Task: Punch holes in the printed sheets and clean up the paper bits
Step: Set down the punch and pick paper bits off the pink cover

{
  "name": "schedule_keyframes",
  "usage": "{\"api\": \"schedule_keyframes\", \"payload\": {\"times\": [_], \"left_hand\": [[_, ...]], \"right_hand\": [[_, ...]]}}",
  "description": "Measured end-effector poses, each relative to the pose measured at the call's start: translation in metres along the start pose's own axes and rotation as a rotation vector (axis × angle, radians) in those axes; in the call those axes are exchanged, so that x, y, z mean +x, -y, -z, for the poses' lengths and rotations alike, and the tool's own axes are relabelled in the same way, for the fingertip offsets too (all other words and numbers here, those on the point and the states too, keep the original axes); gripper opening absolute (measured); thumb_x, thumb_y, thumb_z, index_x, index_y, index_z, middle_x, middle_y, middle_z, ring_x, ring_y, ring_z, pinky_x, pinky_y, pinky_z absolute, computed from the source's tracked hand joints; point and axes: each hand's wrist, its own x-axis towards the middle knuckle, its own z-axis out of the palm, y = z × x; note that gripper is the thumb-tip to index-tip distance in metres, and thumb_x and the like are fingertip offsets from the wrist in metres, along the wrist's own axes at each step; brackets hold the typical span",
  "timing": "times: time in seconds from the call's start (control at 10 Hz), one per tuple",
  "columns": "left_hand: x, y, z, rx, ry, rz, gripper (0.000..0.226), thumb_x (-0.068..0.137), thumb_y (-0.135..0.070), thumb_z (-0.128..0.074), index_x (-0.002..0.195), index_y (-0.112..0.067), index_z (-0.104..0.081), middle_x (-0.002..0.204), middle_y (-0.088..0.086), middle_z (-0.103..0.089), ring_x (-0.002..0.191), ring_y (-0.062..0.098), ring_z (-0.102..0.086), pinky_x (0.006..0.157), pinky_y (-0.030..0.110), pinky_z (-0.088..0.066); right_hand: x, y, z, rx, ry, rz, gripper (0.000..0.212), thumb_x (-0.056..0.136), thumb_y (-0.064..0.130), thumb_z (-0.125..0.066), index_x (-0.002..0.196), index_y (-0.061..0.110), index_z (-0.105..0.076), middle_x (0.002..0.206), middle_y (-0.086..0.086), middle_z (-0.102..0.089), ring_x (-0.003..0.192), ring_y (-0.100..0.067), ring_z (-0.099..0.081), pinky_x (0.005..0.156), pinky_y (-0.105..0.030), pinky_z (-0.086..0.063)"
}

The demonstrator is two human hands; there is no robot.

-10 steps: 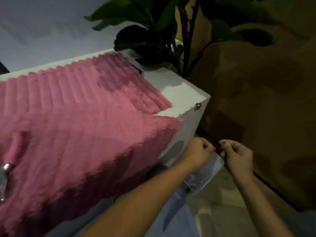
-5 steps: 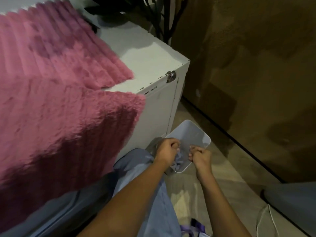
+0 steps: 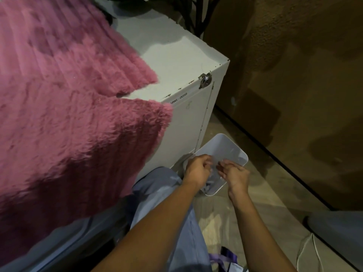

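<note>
A white waste bin point(image 3: 243, 155) stands on the floor beside the white cabinet point(image 3: 182, 61). Both my hands hover over its open mouth. My left hand point(image 3: 197, 170) has its fingers curled and pinches a small clear plastic piece point(image 3: 214, 168), which shows only faintly between the hands. My right hand point(image 3: 235, 174) is just to the right of it, thumb and fingertips closed on the same piece's other end. Some dark crumpled stuff lies inside the bin under the hands. No sheets, punch or paper bits are visible.
A fluffy pink rug point(image 3: 68, 118) covers the cabinet top and hangs over its front. A brown wall point(image 3: 294, 75) runs close on the right. Plant stems point(image 3: 196, 14) rise behind the cabinet. A white cable point(image 3: 306, 250) and a purple bag point(image 3: 224, 258) lie on the floor.
My view has tilted down from the cabinet top to the floor. Both hands carried the clear piece down over the bin, and they now sit slightly further apart.
</note>
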Motion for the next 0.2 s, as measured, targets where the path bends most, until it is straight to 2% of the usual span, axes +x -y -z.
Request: {"api": "schedule_keyframes", "payload": {"times": [0.1, 0.2], "left_hand": [[0.0039, 0.0049, -0.0016, 0.051, -0.008, -0.020, 0.015, 0.094, -0.006, -0.055, 0.099, -0.005, -0.069, 0.091, 0.018, -0.072, 0.090, 0.032, -0.068, 0.078, 0.033, -0.055], [0.0079, 0.0057, -0.0033, 0.108, -0.037, -0.055, 0.006, 0.089, -0.009, -0.063, 0.090, -0.005, -0.068, 0.089, 0.019, -0.070, 0.089, 0.033, -0.067, 0.082, 0.038, -0.057]], "right_hand": [[0.0034, 0.0022, -0.0016, 0.110, 0.026, -0.050, 0.025, 0.082, -0.003, -0.071, 0.107, -0.005, -0.068, 0.105, -0.017, -0.070, 0.095, -0.031, -0.070, 0.069, -0.029, -0.061], [0.0071, 0.0004, -0.0051, 0.048, -0.030, -0.027, 0.022, 0.079, -0.008, -0.072, 0.101, -0.004, -0.071, 0.105, -0.018, -0.070, 0.095, -0.033, -0.069, 0.066, -0.029, -0.060]]}}
